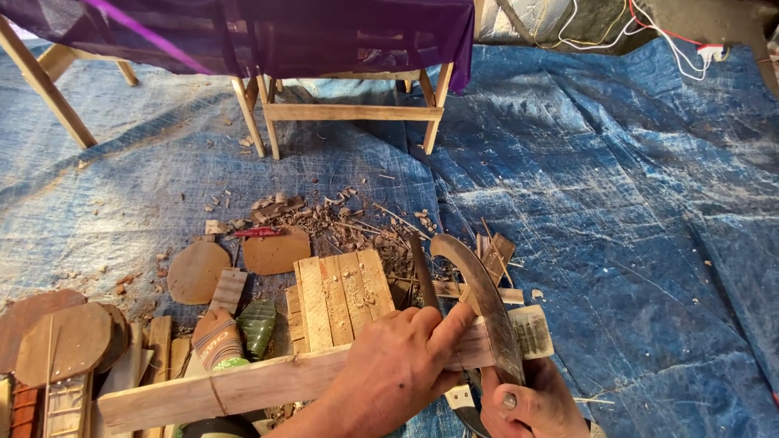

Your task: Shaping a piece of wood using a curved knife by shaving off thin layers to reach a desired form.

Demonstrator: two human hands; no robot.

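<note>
Wood plank point(243, 388) braced for a curved blade point(487, 304).
The left hand point(398, 369) is closed around the plank, steadying its end, while the right hand point(531, 401), just beside and below that grip, is wrapped tight on the blade's handle, its edge laid against the plank above the blue tarp point(633, 203).

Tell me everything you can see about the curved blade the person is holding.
The curved blade is a dark, worn metal sickle-like knife, broad and arched, its tip pointing up and left. It looks dull and stained. The right hand grips its lower end, where the handle is hidden. The blade crosses over a pale wooden slat, its edge set against the wood near the slat's right end, while the left hand presses that slat. Wood chips lie on the blue tarp behind.
</note>
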